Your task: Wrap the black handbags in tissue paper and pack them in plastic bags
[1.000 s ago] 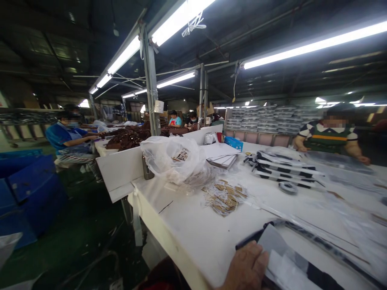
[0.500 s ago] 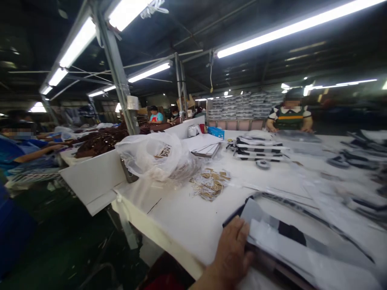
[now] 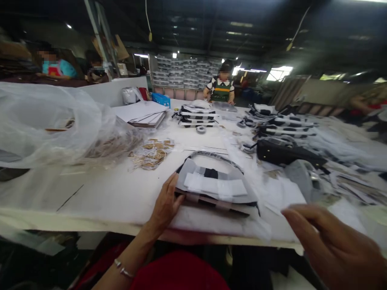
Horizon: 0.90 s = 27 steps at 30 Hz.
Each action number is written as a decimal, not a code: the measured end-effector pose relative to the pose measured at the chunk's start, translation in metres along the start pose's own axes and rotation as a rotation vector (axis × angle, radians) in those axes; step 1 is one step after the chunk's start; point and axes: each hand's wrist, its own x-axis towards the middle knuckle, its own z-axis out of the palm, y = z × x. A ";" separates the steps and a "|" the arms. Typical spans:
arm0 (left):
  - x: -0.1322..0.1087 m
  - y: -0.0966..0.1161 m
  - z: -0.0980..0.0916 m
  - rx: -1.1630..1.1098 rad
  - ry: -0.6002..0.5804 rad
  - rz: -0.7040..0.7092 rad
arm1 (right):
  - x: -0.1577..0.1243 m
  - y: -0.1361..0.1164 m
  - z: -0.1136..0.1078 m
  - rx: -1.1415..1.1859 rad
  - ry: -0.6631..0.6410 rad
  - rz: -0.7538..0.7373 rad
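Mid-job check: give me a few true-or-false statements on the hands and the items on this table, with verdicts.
The left hand touches the paper-wrapped bag. True.
The right hand grips a tape roll. False: it is open, holding nothing.
The cardboard tags lie inside a box. False: they lie loose on the table.
A clear plastic bag sits left of the tags. True.

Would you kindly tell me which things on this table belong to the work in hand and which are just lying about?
In hand: left hand resting on the paper-wrapped bag; right hand raised beside it, open.
Lying about: clear plastic sack, heap of tags, stack of white sheets, tape roll, black bag.
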 end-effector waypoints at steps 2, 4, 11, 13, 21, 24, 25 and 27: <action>0.002 -0.003 -0.004 -0.042 0.027 -0.026 | 0.018 0.006 0.013 -0.002 -0.071 -0.029; 0.004 -0.007 -0.007 -0.113 0.008 -0.099 | 0.030 0.017 0.033 -0.020 -0.136 -0.124; 0.017 -0.013 -0.005 -0.312 -0.097 -0.403 | -0.002 0.060 0.126 -0.184 -0.182 -0.222; 0.021 -0.013 -0.004 -0.327 -0.101 -0.419 | -0.017 0.067 0.142 -0.202 -0.137 -0.193; 0.031 -0.011 -0.008 -0.157 -0.175 -0.510 | -0.036 0.074 0.155 -0.153 -0.106 -0.179; 0.033 -0.010 -0.020 -0.136 -0.167 -0.461 | -0.029 0.077 0.144 -0.015 -0.206 -0.082; 0.035 -0.008 -0.026 -0.114 -0.143 -0.417 | -0.023 0.078 0.137 0.045 -0.259 -0.023; 0.041 0.000 -0.037 -0.041 -0.066 -0.268 | -0.008 0.080 0.122 0.195 -0.346 0.133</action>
